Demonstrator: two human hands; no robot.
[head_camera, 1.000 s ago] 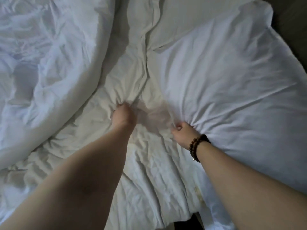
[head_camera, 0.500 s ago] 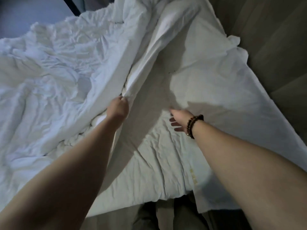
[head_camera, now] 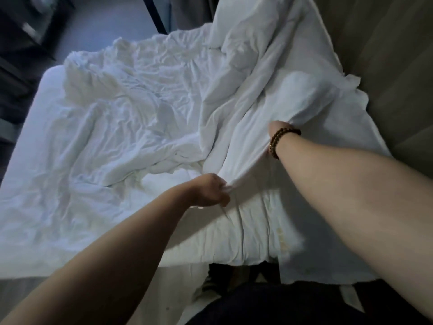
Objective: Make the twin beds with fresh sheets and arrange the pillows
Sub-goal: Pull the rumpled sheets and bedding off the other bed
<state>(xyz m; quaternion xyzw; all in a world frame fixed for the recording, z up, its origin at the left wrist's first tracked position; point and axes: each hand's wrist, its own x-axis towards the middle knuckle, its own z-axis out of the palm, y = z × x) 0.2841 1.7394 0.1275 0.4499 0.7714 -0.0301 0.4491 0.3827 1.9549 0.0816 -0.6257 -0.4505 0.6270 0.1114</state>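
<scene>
A white sheet [head_camera: 302, 106] lies pulled up in a taut ridge over the right part of the bed. My left hand [head_camera: 208, 191] pinches its near fold just above the mattress [head_camera: 253, 233]. My right hand [head_camera: 278, 130], with a bead bracelet on the wrist, grips the same sheet farther back and to the right; its fingers are buried in the cloth. A crumpled white duvet [head_camera: 121, 127] covers the left and middle of the bed. A white pillow [head_camera: 243, 26] sits at the far end, partly under the sheet.
A brown padded wall [head_camera: 386, 66] runs along the right side of the bed. Dark furniture [head_camera: 25, 31] stands at the far left beyond a strip of grey floor [head_camera: 110, 24]. My dark trousers and a shoe [head_camera: 210, 285] show at the bed's near edge.
The view has pulled back and up, showing more of the bed. My right hand went from open under the sheet to gripping it farther right. My left hand still holds the fold, now lower.
</scene>
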